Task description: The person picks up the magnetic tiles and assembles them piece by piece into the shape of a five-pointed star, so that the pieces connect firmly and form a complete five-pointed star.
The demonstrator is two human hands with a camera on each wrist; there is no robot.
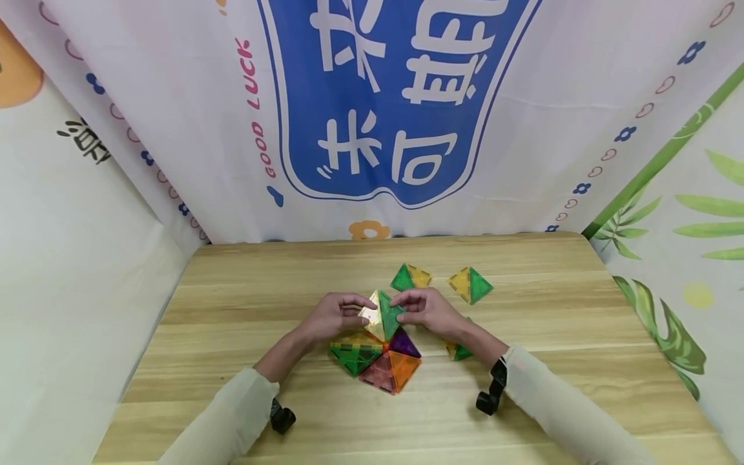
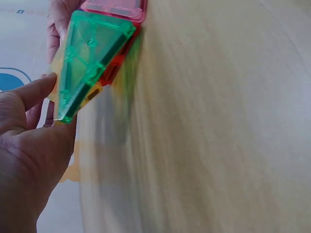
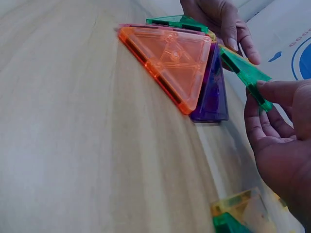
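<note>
My left hand (image 1: 337,315) pinches a yellow triangular magnetic tile (image 1: 371,315) by its outer side. Edge to edge with it is a green triangular magnetic tile (image 1: 389,315), which my right hand (image 1: 429,311) pinches between thumb and fingers. In the right wrist view that green tile (image 3: 243,73) slants between both hands. Just below sits a group of tiles: purple (image 1: 405,343), orange (image 1: 403,369), pink (image 1: 379,372) and another green one (image 1: 354,355) beside yellow. The left wrist view has this second green tile (image 2: 90,51) standing tilted, with red beneath it.
Toward the back of the wooden table (image 1: 261,278) lie two green-and-yellow tile pairs, one at the centre (image 1: 411,276) and one farther right (image 1: 471,285). A third pair (image 1: 459,351) is partly hidden under my right forearm. A printed cloth (image 1: 221,161) hangs behind the table.
</note>
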